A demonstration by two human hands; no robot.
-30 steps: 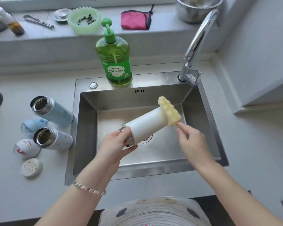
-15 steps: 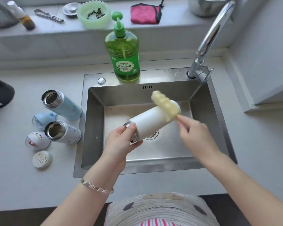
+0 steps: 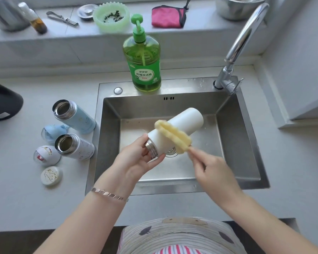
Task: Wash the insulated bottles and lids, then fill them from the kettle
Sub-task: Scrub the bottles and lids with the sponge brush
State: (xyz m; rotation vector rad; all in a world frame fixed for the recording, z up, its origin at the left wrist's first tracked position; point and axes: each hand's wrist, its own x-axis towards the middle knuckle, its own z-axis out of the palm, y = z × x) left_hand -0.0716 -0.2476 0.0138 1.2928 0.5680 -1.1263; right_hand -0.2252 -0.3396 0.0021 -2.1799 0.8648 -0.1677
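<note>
Over the steel sink [image 3: 246, 143] my left hand [image 3: 136, 162] grips a white insulated bottle [image 3: 187, 120] by its steel neck, held on its side with the base pointing away. My right hand [image 3: 211, 169] pinches the handle of a yellow sponge brush [image 3: 173, 136], whose head lies across the bottle's middle. On the counter to the left lie a light blue bottle [image 3: 75, 116] and a white patterned bottle [image 3: 75, 146], both without lids. Beside them are a blue lid [image 3: 51, 131], a white domed lid [image 3: 46, 155] and a flat white lid [image 3: 51, 175].
A green dish soap pump bottle [image 3: 142, 57] stands on the sink's back rim. The chrome tap [image 3: 240, 43] arches over the right corner. A dark kettle [image 3: 2, 103] sits at the far left. The sill holds a green bowl [image 3: 111, 17], pink cloth [image 3: 168, 16] and steel pot [image 3: 239, 6].
The sponge brush has slid from the bottle's far base down to its middle, towards the neck. The camera view has shifted slightly, and the bottle stays in my left hand.
</note>
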